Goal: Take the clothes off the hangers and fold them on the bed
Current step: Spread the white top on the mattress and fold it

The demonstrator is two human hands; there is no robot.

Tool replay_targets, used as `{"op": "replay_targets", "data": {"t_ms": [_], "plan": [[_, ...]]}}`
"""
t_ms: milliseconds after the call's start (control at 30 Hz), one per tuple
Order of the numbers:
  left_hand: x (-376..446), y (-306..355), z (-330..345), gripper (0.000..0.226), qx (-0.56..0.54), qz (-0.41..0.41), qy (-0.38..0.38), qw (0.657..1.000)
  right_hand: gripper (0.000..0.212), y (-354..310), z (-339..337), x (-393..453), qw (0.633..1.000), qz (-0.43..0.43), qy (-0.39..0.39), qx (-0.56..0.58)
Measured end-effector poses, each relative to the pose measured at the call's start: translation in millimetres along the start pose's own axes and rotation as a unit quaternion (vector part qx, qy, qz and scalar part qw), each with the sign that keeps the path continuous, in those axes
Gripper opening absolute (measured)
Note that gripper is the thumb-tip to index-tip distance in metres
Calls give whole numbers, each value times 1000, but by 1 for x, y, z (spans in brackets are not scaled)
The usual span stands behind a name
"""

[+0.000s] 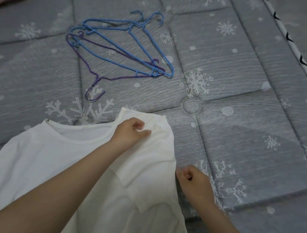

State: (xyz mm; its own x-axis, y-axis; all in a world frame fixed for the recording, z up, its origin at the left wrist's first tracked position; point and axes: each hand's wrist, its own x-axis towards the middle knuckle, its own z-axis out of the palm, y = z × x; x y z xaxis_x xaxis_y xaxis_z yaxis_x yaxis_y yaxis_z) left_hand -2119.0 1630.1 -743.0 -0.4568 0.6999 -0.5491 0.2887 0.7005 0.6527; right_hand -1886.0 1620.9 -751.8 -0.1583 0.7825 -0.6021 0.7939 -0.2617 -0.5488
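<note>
Left hand (130,132): fingers curled, thumb and forefinger pinching a fold of white T-shirt (50,160) at its folded-over sleeve, just past the neckline. Right hand (195,181): fingers curled into a loose fist at the shirt's right edge; contact with the cloth not discernible. Shirt flat on grey snowflake-print bed (239,88), near side; blue hangers (130,44) and purple hanger (94,70) bare, overlapping, well beyond the shirt.
</note>
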Motion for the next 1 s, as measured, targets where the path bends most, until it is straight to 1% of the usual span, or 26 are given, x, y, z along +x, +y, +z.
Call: {"op": "replay_targets", "data": {"t_ms": [133,200,267,333,400,467,567,700,800,867,933,1000], "plan": [[-14,-35,-23,35,97,-18,6,995,27,-4,1,-14,998,-4,-28,-64],[-21,-49,-32,33,124,-26,7,992,32,-7,3,-20,992,-4,-44,-115],[-29,-61,-39,30,134,-33,-13,990,36,-9,5,-25,985,-15,-57,-160],[-36,-71,-42,25,139,-34,-38,989,31,-7,9,-29,980,-26,-75,-182],[-39,-78,-43,17,153,-28,-40,987,22,-4,10,-30,982,-23,-76,-172],[-41,-84,-43,12,138,-17,1,990,23,0,10,-31,990,-1,-52,-134],[-44,-89,-42,11,59,-21,75,995,20,7,9,-33,996,33,-15,-79],[-52,-94,-52,10,0,-43,109,993,24,10,10,-40,998,46,20,-39],[-60,-109,-77,13,-6,-48,130,990,26,-5,15,-45,994,-10,78,-69],[-69,-124,-101,14,-10,-61,150,987,23,-27,26,-49,991,-54,95,-81],[-77,-138,-121,13,-24,-76,166,983,19,-51,39,-53,990,-86,79,-79],[-92,-161,-149,12,-35,-94,193,976,14,-81,63,-61,988,-123,38,-85]]}}
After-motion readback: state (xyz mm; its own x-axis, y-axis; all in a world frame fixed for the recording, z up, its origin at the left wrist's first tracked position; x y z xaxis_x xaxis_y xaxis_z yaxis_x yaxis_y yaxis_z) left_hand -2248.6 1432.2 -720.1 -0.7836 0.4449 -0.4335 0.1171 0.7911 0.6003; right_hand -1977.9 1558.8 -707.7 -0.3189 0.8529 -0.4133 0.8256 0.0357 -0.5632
